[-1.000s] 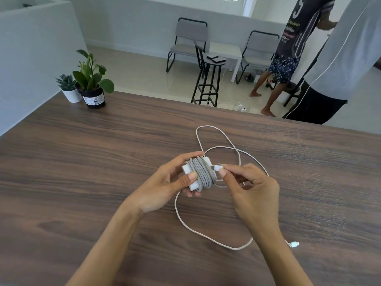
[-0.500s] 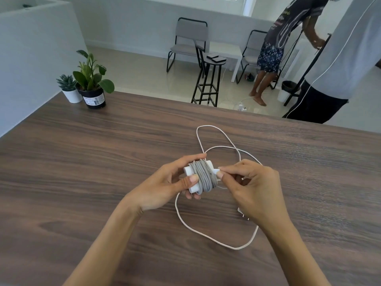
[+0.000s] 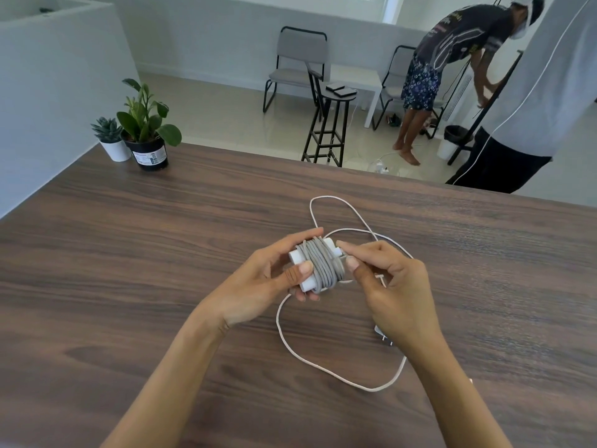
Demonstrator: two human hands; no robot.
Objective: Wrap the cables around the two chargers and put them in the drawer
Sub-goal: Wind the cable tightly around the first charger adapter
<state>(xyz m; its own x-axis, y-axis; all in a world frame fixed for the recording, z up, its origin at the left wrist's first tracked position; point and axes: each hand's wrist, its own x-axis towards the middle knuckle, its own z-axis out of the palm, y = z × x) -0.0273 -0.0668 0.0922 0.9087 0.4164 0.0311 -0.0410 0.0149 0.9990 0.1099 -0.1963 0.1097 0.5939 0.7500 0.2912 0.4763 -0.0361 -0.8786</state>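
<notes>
White charger (image 3: 298,257), wound with grey cable (image 3: 321,265), sits in our left hand (image 3: 258,286), fingers curled round it above the wooden table (image 3: 129,253). At 3 o'clock, our right hand (image 3: 397,286) pinches the cable's end. White cable (image 3: 290,347) loops loose beneath.

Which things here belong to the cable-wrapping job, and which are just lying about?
Job: white charger wound with grey cable, held in both hands; loose white cable; second charger's prongs, mostly hidden.
Lying about: two potted plants, stool, chairs.
</notes>
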